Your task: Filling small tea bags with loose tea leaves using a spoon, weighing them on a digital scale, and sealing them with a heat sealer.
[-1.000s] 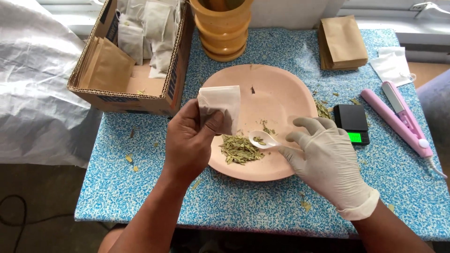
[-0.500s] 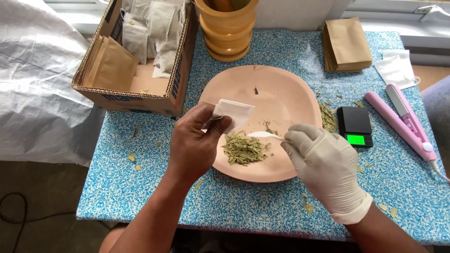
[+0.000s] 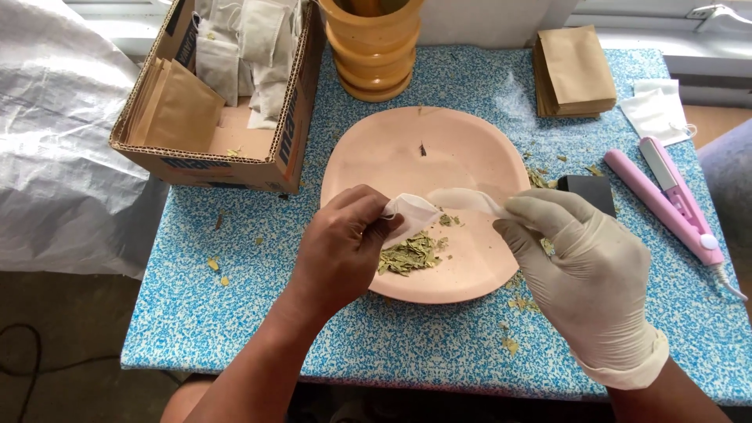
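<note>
My bare left hand [image 3: 345, 247] pinches a small white filter bag [image 3: 411, 215] by its open mouth, low over a pink plate [image 3: 407, 145]. My right hand [image 3: 583, 274], in a white glove, holds a white spoon [image 3: 466, 200] whose bowl lies at the bag's opening. A small heap of dried green leaves [image 3: 409, 254] sits on the plate just under the bag, with a few flakes beside the spoon. Both hands hover over the plate's near half, close together.
A cardboard box [image 3: 282, 157] of brown and white pouches stands at back left, a yellow wooden mortar [image 3: 372, 59] behind the plate, a stack of brown pouches [image 3: 576, 70] at back right. A black scale [image 3: 587, 188] and pink heat sealer [image 3: 666, 196] lie right. Leaf crumbs dot the blue tabletop.
The left hand has lowered the white bag toward the plate. The right hand has lifted the spoon off the leaf heap and brought it to the bag's mouth.
</note>
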